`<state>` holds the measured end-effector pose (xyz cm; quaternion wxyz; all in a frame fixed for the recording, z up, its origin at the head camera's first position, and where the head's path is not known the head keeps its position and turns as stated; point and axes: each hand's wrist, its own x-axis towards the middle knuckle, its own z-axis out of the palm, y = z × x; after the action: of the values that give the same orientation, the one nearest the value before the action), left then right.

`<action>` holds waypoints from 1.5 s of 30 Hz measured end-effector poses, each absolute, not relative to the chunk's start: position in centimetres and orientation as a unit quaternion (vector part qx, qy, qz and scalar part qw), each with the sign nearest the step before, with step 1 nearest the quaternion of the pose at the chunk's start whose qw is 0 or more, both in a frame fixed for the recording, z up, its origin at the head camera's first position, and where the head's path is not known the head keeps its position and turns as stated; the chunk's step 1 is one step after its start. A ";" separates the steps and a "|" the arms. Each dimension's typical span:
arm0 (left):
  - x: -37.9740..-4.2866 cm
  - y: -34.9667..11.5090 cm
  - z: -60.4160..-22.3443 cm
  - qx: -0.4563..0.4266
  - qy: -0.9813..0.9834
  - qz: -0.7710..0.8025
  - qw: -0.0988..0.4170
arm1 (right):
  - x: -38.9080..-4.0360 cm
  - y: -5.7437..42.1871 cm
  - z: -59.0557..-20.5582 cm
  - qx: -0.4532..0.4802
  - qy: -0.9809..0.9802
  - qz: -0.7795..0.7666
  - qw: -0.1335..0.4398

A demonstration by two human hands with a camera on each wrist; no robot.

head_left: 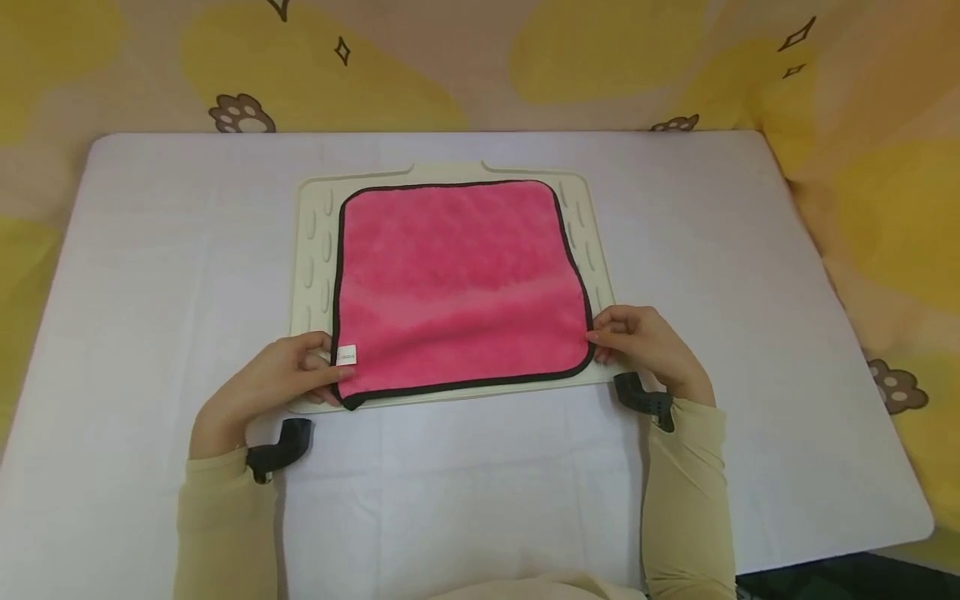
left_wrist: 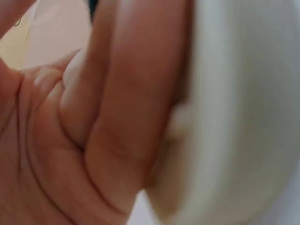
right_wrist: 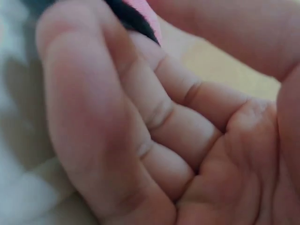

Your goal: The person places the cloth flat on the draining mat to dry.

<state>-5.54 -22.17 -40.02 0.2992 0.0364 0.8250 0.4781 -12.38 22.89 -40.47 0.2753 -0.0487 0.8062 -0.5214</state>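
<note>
Left hand [head_left: 281, 375]: fingers curled, pinching near-left corner of pink cloth [head_left: 457, 279].
Right hand [head_left: 645, 346]: fingers pinch near-right corner.
Cloth: flat on cream mat [head_left: 311, 250], on desk [head_left: 150, 250].
Wrist views: blurred skin close-up; grip unclear there.

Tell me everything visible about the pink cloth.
The square pink fluffy cloth with black edging lies flat and unfolded on a cream ridged plastic mat. A small white label sits near its lower left corner. The left hand pinches that corner; the right hand pinches the lower right corner.
</note>
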 end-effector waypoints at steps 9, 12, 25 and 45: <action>-8.0 -23.6 -39.9 0.023 0.791 0.549 0.269 | -15.9 22.6 -40.1 -0.058 0.826 -0.514 0.224; -8.7 -23.5 -40.0 0.019 0.786 0.557 0.267 | -17.4 22.3 -39.9 -0.058 0.847 -0.481 0.218; -9.6 -23.5 -37.6 0.014 0.814 0.517 0.265 | -21.5 21.1 -39.2 -0.042 0.859 -0.459 0.221; -15.8 -22.9 -39.3 -0.052 0.809 0.544 0.215 | -24.6 17.9 -39.6 0.005 0.843 -0.502 0.196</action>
<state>-15.76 -22.88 -39.32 0.2153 -0.0519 0.8095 0.5438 -24.62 17.87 -39.58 0.1959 0.0054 0.8425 -0.5017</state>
